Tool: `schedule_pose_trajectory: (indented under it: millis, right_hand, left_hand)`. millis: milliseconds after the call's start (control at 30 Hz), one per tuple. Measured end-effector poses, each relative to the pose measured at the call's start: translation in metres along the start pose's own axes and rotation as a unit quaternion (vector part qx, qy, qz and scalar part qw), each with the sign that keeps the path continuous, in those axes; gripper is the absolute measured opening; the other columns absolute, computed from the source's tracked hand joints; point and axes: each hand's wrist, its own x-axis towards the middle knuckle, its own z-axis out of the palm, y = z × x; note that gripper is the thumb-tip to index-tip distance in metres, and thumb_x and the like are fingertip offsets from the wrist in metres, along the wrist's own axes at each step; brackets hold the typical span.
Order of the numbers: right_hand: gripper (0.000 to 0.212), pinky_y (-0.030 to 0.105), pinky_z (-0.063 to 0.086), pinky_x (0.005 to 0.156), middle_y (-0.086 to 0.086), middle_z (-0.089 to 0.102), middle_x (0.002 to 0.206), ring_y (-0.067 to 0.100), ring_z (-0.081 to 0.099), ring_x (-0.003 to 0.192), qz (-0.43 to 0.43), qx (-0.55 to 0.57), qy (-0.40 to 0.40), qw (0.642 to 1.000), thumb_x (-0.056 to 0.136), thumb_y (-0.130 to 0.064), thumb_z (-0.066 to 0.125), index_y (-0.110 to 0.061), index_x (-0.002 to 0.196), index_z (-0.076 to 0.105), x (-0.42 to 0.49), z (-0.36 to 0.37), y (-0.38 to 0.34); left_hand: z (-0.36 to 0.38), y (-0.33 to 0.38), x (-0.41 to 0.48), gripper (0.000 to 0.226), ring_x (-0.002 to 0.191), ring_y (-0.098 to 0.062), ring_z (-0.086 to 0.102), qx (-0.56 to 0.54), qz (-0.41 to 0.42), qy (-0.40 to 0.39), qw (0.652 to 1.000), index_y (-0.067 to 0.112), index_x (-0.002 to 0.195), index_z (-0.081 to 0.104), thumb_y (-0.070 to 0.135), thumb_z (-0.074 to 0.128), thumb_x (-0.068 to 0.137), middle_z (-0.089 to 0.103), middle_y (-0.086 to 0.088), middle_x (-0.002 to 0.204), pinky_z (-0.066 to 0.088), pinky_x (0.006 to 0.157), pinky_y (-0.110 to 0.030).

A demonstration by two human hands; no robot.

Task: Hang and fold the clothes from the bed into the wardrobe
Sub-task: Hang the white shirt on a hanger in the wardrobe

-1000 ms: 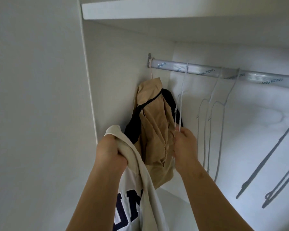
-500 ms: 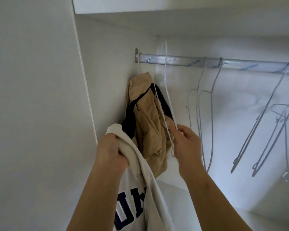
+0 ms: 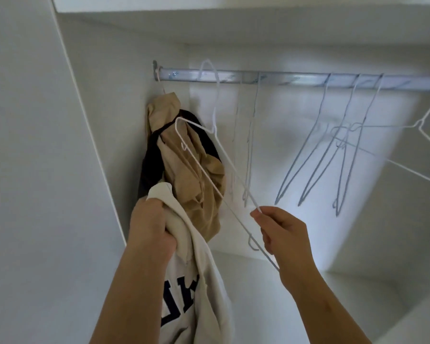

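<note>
Fingers (image 3: 260, 216) of my right hand (image 3: 281, 234) are pinching the low corner of a white wire hanger (image 3: 213, 125), thumb and forefinger clamped on the thin coated wire. My left hand (image 3: 150, 232) is gripping a bunched fistful of the cream sweatshirt (image 3: 209, 281), which is dangling toward six o'clock, not yet on anything. The hanger is tilting up toward twelve o'clock, where its hook is sitting level with the metal rail (image 3: 283, 79); that part is blurred, so I cannot say whether it is free of the rail. If it is catching there, pulling could be springing the wire out of so small a pinch. One shoulder of the hanger is crossing the crumpled tan garment (image 3: 191, 175) at eleven o'clock, and its little notch could be snagging that soft, creased cloth or its dark strap. The sweatshirt is looking thick and heavy, with navy block letters (image 3: 176, 301), and I am judging that a slim, smooth hanger may be bending under it or letting it slide. At two o'clock the empty hangers (image 3: 315, 157) are hanging crowded and crossed, ready to tangle.
</note>
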Motion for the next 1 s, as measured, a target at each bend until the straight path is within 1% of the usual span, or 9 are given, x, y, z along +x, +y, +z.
schedule_pose_trajectory:
  millis: [100, 200, 333, 500, 567, 667, 767, 833, 1000]
  right_hand:
    - [0.021, 0.010, 0.035, 0.046, -0.014, 0.046, 0.037, 0.000, 0.042, 0.037, 0.002, -0.010, -0.007, 1.000, 0.088, -0.005, 0.059, -0.016, 0.071, 0.066, -0.027, -0.041, 0.005]
    - [0.021, 0.007, 0.035, 0.044, -0.011, 0.044, 0.038, 0.001, 0.040, 0.037, -0.006, -0.033, -0.019, 0.999, 0.085, -0.001, 0.061, -0.011, 0.068, 0.066, -0.052, -0.077, 0.012]
    - [0.033, 0.010, 0.035, 0.046, -0.005, 0.046, 0.045, 0.004, 0.038, 0.042, -0.008, -0.058, -0.051, 0.997, 0.081, 0.004, 0.063, -0.014, 0.055, 0.068, -0.082, -0.113, 0.021]
    - [0.044, 0.011, 0.038, 0.047, -0.006, 0.052, 0.046, 0.002, 0.043, 0.044, 0.002, -0.069, -0.102, 0.992, 0.079, 0.010, 0.061, -0.021, 0.048, 0.068, -0.113, -0.136, 0.024]
    - [0.044, 0.011, 0.037, 0.047, -0.003, 0.051, 0.047, 0.004, 0.042, 0.044, 0.004, -0.073, -0.109, 0.991, 0.079, 0.013, 0.060, -0.018, 0.049, 0.068, -0.119, -0.146, 0.025]
    - [0.042, 0.010, 0.036, 0.048, 0.001, 0.052, 0.050, 0.004, 0.042, 0.046, -0.002, -0.079, -0.098, 0.992, 0.076, 0.011, 0.061, -0.018, 0.048, 0.068, -0.120, -0.160, 0.028]
    - [0.018, 0.011, 0.036, 0.049, -0.001, 0.054, 0.051, 0.004, 0.043, 0.048, -0.007, -0.077, -0.096, 0.992, 0.059, -0.010, 0.056, -0.018, 0.046, 0.066, -0.121, -0.163, 0.025]
    - [0.017, 0.010, 0.035, 0.048, -0.001, 0.052, 0.050, 0.004, 0.041, 0.047, -0.015, -0.084, -0.104, 0.991, 0.053, -0.011, 0.050, -0.018, 0.044, 0.064, -0.122, -0.163, 0.024]
    - [0.015, 0.013, 0.033, 0.048, -0.006, 0.048, 0.047, 0.010, 0.041, 0.049, -0.020, -0.165, -0.113, 0.980, 0.063, -0.014, 0.060, -0.020, 0.050, 0.061, -0.117, -0.161, 0.018]
  left_hand:
    - [-0.002, -0.014, -0.034, 0.013, 0.072, -0.017, 0.049, 0.027, 0.012, -0.013, 0.999, 0.015, 0.098, 0.057, 0.015, 0.045, 0.095, 0.052, -0.001, 0.080, 0.043, 0.070, -0.035]
    - [-0.006, -0.023, -0.061, 0.025, 0.069, -0.017, 0.049, 0.024, 0.030, -0.001, 0.999, 0.021, 0.077, 0.054, 0.012, 0.042, 0.096, 0.052, -0.002, 0.077, 0.042, 0.062, -0.030]
    - [-0.010, -0.031, -0.098, 0.017, 0.078, -0.017, 0.053, 0.019, 0.050, -0.030, 0.998, 0.023, 0.102, 0.055, 0.013, 0.043, 0.096, 0.055, 0.000, 0.088, 0.044, 0.062, -0.031]
    - [-0.021, -0.034, -0.128, 0.033, 0.080, -0.016, 0.054, 0.018, 0.022, -0.063, 0.998, 0.030, 0.128, 0.052, 0.018, 0.042, 0.099, 0.058, -0.004, 0.110, 0.044, 0.062, -0.032]
    - [-0.027, -0.032, -0.133, 0.034, 0.084, -0.018, 0.055, 0.058, 0.034, -0.082, 0.994, 0.035, 0.124, 0.054, 0.016, 0.039, 0.099, 0.056, -0.005, 0.114, 0.046, 0.064, -0.033]
    - [-0.027, -0.029, -0.142, 0.030, 0.084, -0.022, 0.055, 0.128, 0.049, -0.134, 0.981, 0.032, 0.099, 0.064, 0.014, 0.039, 0.099, 0.058, -0.008, 0.105, 0.046, 0.065, -0.032]
    - [-0.023, -0.032, -0.148, 0.029, 0.086, -0.021, 0.055, 0.196, 0.053, -0.170, 0.964, 0.027, 0.102, 0.066, 0.015, 0.040, 0.098, 0.059, -0.005, 0.102, 0.047, 0.066, -0.030]
    - [-0.021, -0.033, -0.151, 0.030, 0.088, -0.022, 0.055, 0.238, 0.066, -0.170, 0.954, 0.027, 0.101, 0.066, 0.012, 0.039, 0.098, 0.058, -0.006, 0.103, 0.046, 0.066, -0.030]
    - [-0.016, -0.036, -0.156, 0.026, 0.077, -0.017, 0.050, 0.290, 0.102, -0.144, 0.940, 0.022, 0.082, 0.057, 0.008, 0.041, 0.097, 0.055, -0.003, 0.088, 0.040, 0.059, -0.026]
